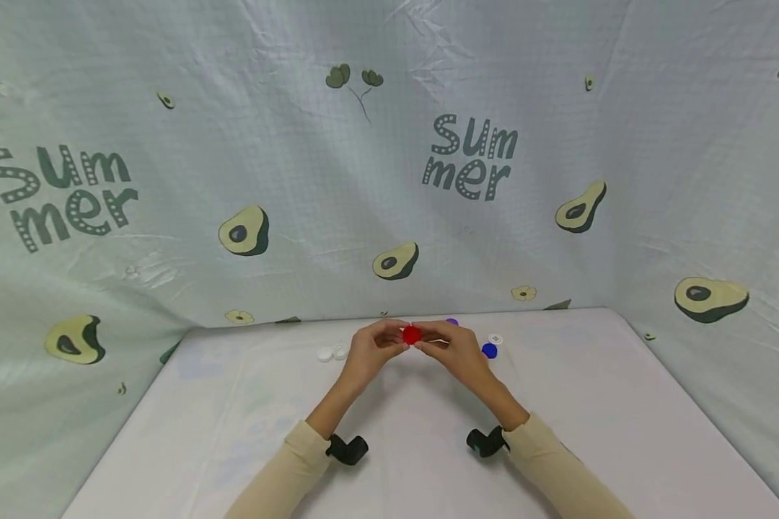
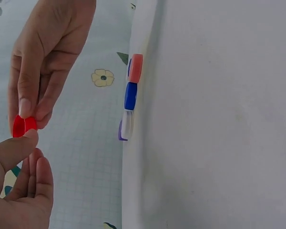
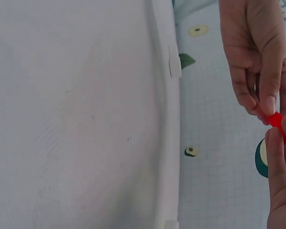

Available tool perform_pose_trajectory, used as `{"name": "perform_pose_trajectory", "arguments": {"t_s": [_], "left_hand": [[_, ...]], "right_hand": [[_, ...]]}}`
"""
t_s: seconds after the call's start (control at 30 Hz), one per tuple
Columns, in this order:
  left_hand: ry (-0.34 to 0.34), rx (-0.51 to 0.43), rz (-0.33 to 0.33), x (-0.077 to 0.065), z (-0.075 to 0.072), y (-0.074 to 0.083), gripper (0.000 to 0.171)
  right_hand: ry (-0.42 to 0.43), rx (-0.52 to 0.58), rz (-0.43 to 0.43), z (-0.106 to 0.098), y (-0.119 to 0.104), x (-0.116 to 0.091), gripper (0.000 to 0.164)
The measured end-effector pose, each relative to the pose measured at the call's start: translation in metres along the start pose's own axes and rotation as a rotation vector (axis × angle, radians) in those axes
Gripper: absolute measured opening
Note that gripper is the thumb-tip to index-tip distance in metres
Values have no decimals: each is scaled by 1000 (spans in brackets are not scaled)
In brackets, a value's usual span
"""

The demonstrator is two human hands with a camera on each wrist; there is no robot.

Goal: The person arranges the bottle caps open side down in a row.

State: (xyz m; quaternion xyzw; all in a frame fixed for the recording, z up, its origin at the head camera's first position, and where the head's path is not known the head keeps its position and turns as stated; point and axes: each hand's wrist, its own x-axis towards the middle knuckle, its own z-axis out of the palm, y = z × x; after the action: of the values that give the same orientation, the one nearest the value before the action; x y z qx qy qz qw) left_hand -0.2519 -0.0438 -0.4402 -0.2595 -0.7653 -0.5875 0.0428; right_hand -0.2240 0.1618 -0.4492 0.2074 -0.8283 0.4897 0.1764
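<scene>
Red cap (image 1: 412,335): one, just below the head view's centre, pinched by left hand (image 1: 366,352) and right hand (image 1: 457,352) together. Left of them, two white caps (image 1: 324,354); right, one blue cap (image 1: 490,350), one pale cap (image 1: 495,339), one purple cap (image 1: 451,321), partly hand-hidden.

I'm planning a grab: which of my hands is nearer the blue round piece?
Right. In the head view, your right hand is just left of the blue round piece; your left hand is farther left, beyond the red piece.
</scene>
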Motion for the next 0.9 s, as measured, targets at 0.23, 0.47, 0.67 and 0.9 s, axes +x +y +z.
{"name": "perform_pose_trajectory", "arguments": {"t_s": [0.23, 0.47, 0.67, 0.9], "left_hand": [[7, 14, 6, 1, -5, 3, 39], [-28, -7, 66, 2, -6, 2, 36], [-45, 75, 73, -1, -8, 3, 34], [-27, 123, 69, -5, -14, 2, 32]], "right_hand": [[-22, 0, 43, -1, -5, 7, 36], [-109, 34, 14, -8, -4, 14, 36], [-143, 20, 21, -7, -2, 18, 35], [-134, 1, 35, 5, -2, 19, 34]]}}
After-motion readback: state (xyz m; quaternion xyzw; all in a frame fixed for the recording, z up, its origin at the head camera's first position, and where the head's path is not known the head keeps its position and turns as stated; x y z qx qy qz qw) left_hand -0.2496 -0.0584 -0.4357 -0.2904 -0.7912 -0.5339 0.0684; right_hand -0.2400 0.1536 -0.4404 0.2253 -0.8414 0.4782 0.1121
